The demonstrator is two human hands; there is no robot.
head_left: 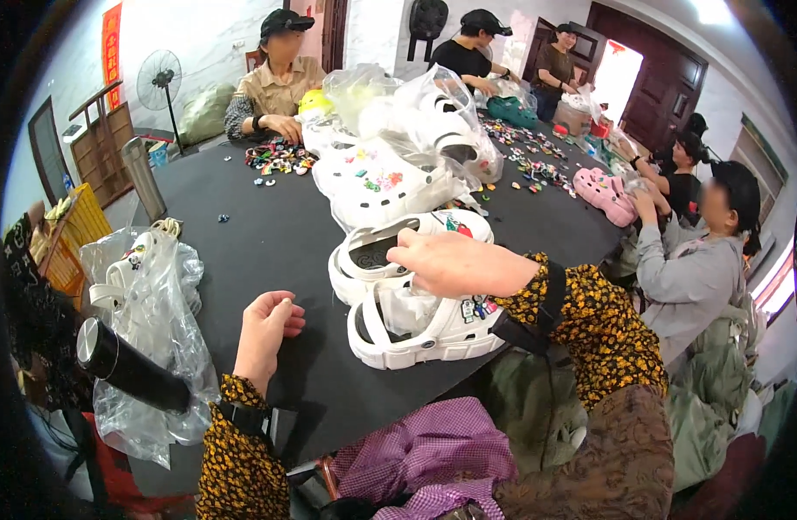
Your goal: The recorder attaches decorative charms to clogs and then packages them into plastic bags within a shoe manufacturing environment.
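Purple checked cloth bunched at the lower edge, closest in, against the near rim of the dark round surface.

Left hand: resting on the surface, fingers curled loosely toward the palm, thumb up. Holds nothing that can be seen. Forearm in a yellow-flowered dark sleeve with a black strap at the wrist.

Right hand: palm down, fingers bent over the top of a white clog, touching its upper rim; whether it grips or only rests, cannot tell. A second white clog lies just in front of the first, nearer the body, heel strap toward the left, small coloured charms on its side.

Left of the left hand: clear plastic bag with white clogs inside; a black cylindrical bottle lies across its front.

Mid-surface, beyond the right hand: heap of bagged white clogs, some with coloured charms. Loose shoe charms scattered at the far side, in front of a seated person. Pink clogs at right, near another person's hands. Tall grey flask upright at the far left edge.
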